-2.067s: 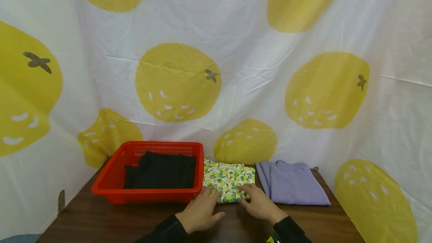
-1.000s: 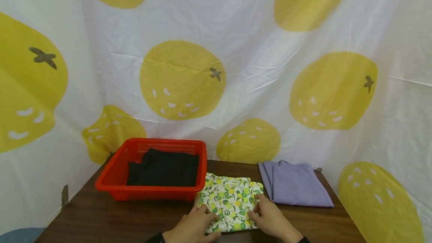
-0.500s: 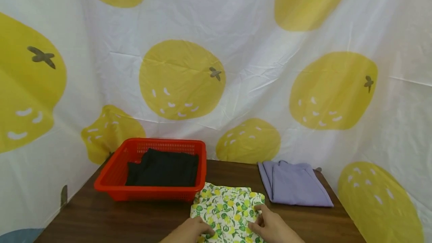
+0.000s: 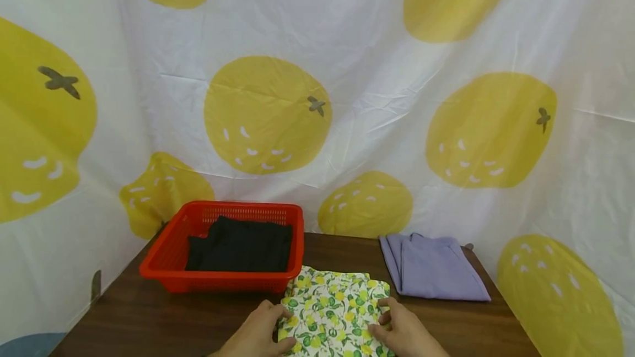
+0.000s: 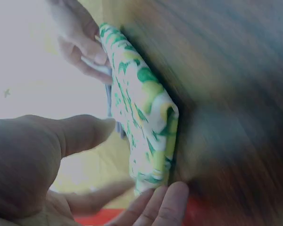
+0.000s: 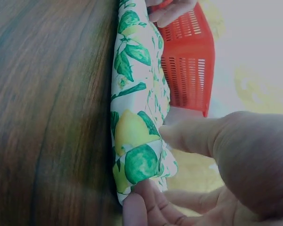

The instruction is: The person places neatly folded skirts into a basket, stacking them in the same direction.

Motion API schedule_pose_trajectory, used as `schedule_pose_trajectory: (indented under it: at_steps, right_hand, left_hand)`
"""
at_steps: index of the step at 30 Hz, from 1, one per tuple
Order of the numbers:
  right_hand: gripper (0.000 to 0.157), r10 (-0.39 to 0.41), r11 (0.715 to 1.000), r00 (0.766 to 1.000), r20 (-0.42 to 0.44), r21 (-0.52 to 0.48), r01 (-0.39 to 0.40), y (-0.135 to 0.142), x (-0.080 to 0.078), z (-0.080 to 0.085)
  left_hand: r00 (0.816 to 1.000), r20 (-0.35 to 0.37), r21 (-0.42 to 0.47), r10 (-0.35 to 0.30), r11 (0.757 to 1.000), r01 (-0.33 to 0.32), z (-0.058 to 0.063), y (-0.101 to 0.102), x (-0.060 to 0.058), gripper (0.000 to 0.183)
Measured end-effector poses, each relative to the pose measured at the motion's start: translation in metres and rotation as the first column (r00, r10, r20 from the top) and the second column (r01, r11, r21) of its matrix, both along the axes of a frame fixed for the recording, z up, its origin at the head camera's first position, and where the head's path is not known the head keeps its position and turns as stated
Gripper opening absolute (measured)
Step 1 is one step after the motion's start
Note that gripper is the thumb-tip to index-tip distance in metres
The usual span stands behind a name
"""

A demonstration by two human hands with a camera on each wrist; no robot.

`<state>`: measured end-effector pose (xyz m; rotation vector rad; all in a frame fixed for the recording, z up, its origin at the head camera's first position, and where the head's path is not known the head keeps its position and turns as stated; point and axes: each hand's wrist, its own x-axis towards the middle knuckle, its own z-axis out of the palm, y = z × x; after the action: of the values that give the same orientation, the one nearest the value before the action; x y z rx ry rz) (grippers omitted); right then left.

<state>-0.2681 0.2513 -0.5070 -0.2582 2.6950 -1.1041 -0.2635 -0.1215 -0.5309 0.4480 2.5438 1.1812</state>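
Note:
A folded white cloth [image 4: 333,313] with a lemon and green-leaf print lies on the table in front of me, its near edge running out of the head view. My left hand [image 4: 259,330] is at its left side, fingers spread; in the left wrist view the thumb [image 5: 87,134] reaches over the cloth and the fingertips [image 5: 173,200] sit right at its edge. On the right side, my right hand [image 4: 408,332] pinches the edge: the right wrist view has the thumb [image 6: 191,135] on top and curled fingers [image 6: 148,197] against the lower side.
A red plastic basket [image 4: 218,275] with folded black cloth [image 4: 243,247] inside stands at the back left, close to the printed cloth. Folded lavender cloth [image 4: 439,269] lies at the back right. Behind the dark wooden table [image 4: 163,318] hangs a lemon-print curtain [image 4: 367,142].
The printed cloth has come from beside the basket toward me, with both hands on it. In the last half second, my left hand has shifted outward to the cloth's left edge.

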Motion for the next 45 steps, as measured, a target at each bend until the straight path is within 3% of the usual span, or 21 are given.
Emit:
schedule_pose_trajectory:
  at_steps: [4,8,11,15,20,23,25,30,35,38,45]
  right_hand:
    - [0.059,-0.048,0.999,0.998,0.037,-0.003,0.048,-0.002,-0.001,0.001]
    - [0.027,-0.027,0.999,1.0,0.009,-0.025,0.027,0.001,-0.002,0.001]
    - [0.017,0.009,0.998,1.0,-0.03,-0.059,-0.011,0.006,-0.002,0.002]
    - [0.017,0.035,0.996,0.998,-0.044,-0.08,-0.038,0.01,-0.001,0.003]
    - [0.014,0.034,0.996,0.999,-0.042,-0.081,-0.038,0.011,-0.001,0.002]
    - [0.013,0.013,0.998,0.999,-0.033,-0.066,-0.015,0.011,0.0,0.001]
    - [0.014,-0.006,0.999,1.0,-0.027,-0.051,0.005,0.01,0.001,0.0]
    - [0.028,-0.055,0.998,0.998,0.027,-0.024,0.056,0.007,0.001,0.0]
    - [0.026,0.053,0.997,0.998,0.028,-0.06,-0.051,0.013,-0.003,-0.002]
    - [0.029,0.131,0.989,0.991,-0.014,-0.062,-0.132,0.021,-0.007,-0.008]
    - [0.038,0.128,0.992,0.991,0.027,-0.026,-0.127,0.02,-0.007,-0.006]
  left_hand:
    - [0.995,0.038,-0.021,0.094,0.995,-0.093,-0.008,-0.006,-0.008,0.06]
    - [0.986,0.072,-0.033,0.151,0.988,-0.149,0.006,0.001,-0.003,0.048]
    - [0.981,0.086,-0.02,0.175,0.985,-0.174,0.018,0.008,0.002,0.037]
    - [0.98,0.068,-0.029,0.188,0.982,-0.187,0.024,0.013,0.003,0.032]
    - [0.983,0.017,0.008,0.182,0.983,-0.183,0.022,0.014,-0.002,0.02]
    - [0.986,0.004,0.008,0.165,0.986,-0.165,0.017,0.015,-0.005,0.044]
    - [0.989,-0.013,-0.006,0.144,0.99,-0.144,0.012,0.015,-0.009,0.05]
    - [0.988,-0.095,0.06,0.125,0.991,-0.12,0.012,0.019,-0.012,0.021]
    - [0.97,-0.201,0.175,0.134,0.98,-0.099,0.016,0.029,-0.013,0.015]
    - [0.968,-0.213,0.199,0.135,0.976,-0.092,0.014,0.034,-0.015,0.011]
    - [0.964,-0.24,0.141,0.118,0.986,-0.086,0.006,0.037,-0.017,0.014]
